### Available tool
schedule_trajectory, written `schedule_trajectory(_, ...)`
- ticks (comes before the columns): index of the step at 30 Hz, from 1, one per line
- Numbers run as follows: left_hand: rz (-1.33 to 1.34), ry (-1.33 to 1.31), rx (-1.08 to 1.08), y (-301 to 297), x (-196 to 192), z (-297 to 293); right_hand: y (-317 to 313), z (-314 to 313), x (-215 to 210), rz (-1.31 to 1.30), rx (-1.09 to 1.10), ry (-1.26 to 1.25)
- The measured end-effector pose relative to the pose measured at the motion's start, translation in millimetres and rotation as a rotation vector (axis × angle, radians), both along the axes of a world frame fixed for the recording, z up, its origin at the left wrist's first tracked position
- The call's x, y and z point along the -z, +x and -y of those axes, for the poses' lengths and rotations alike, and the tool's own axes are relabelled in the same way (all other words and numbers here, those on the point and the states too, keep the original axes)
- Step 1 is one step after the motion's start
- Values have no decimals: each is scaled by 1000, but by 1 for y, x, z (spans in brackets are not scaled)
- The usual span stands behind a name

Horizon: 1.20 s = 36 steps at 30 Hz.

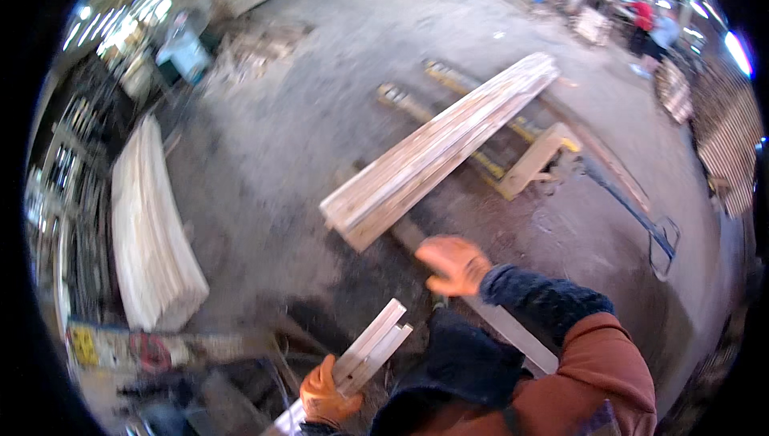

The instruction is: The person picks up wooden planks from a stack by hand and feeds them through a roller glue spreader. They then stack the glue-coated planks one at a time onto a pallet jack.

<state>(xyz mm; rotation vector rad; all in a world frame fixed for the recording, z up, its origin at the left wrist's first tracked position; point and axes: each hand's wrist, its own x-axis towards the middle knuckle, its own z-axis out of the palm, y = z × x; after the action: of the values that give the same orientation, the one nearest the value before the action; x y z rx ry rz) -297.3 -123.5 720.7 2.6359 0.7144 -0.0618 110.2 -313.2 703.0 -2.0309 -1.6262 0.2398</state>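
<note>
orange gloves cover both hands. the left hand (327, 397), at the lower middle of the frame, is closed around the lower end of two pale wooden strips (370, 348), held together as a pair; they slant up and to the right from the fist, their cut ends free in the air just left of centre. the right hand (453, 264) is at the centre of the frame, slightly below the middle, raised on a dark knitted cuff and a rust-coloured sleeve (601, 364). its fingers are loosely curled and it holds nothing; it hovers just below the near end of one long stack of boards (436, 148), apart from it.

that stack runs diagonally from the centre up toward the upper right, resting on one low wooden trestle (535, 160). beneath it lie two yellow-and-dark rails (410, 104) on the grey concrete floor (304, 100). one pale board (513, 332) lies on the floor below the right hand, running toward the lower right.

at the left edge of the frame one broad pile of pale sheets (152, 228) curves downward. one dark metal handle with a loop end (641, 216) lies on the right. at the upper right two people (653, 32) stand far off, one in red and one in light blue; their hands are too small to make out.
</note>
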Motion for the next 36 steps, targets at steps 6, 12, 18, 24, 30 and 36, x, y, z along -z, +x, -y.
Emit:
schedule_trajectory(6, 173, -264, -348, -1, -24, 4, 44, 58, 70, -282, 608, -197)
schedule_trajectory(12, 210, -983, -849, 45, 22, 7, 84, 37, 122, -597, 666, -399)
schedule_trajectory(18, 154, -1024, -913, 100, 135, -27, 125, -27, 178, -843, 615, -440)
schedule_trajectory(24, -169, -1046, -926, 131, 354, -84, 163, -116, 308, -1261, 800, -371)
schedule_trajectory(30, -321, -815, -503, 191, 567, -203, 192, -222, 446, -1377, 1035, -410)
schedule_trajectory(36, -82, -822, -225, 323, 762, -326, 207, -249, 592, -1533, 1064, -319)
